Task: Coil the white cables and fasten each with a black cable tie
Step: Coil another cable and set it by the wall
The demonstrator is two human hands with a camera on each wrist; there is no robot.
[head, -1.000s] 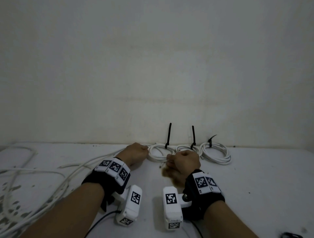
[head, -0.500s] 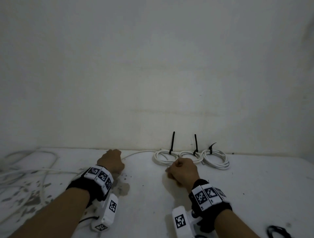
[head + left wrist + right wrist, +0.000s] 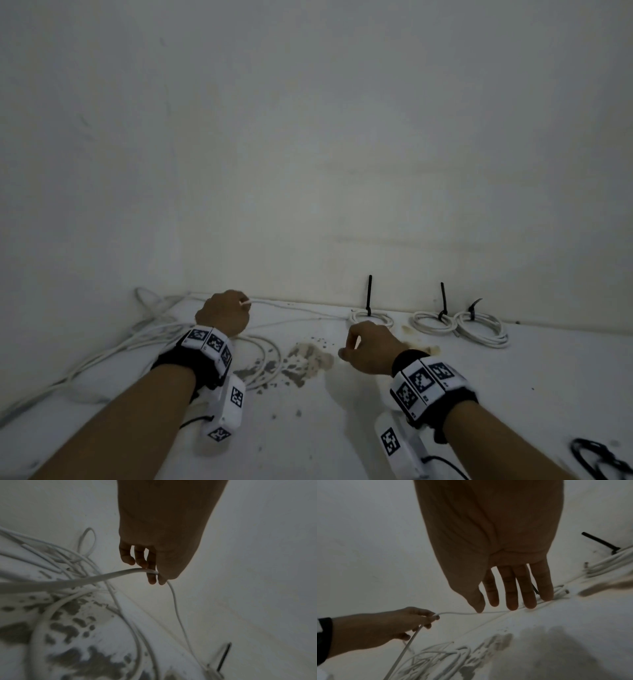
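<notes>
My left hand (image 3: 236,306) pinches a loose white cable (image 3: 291,306) near the back wall, held between thumb and fingers (image 3: 151,579). The cable (image 3: 102,577) runs right towards the leftmost of three white coils (image 3: 371,317). Each coil is bound with a black cable tie (image 3: 369,294), and the other two coils (image 3: 433,322) (image 3: 483,329) lie further right. My right hand (image 3: 349,346) hovers in front of the leftmost coil with straight fingers (image 3: 511,601) and holds nothing. In the right wrist view the left hand (image 3: 393,623) grips the cable (image 3: 462,613).
A tangle of loose white cables (image 3: 154,335) lies on the white table at the left, over patches of chipped paint (image 3: 301,359). A bunch of spare black ties (image 3: 596,459) sits at the front right. The wall stands close behind the coils.
My left hand has moved left from the coils, drawing the white cable out with it. The right hand has come off the coil and its fingers have straightened.
</notes>
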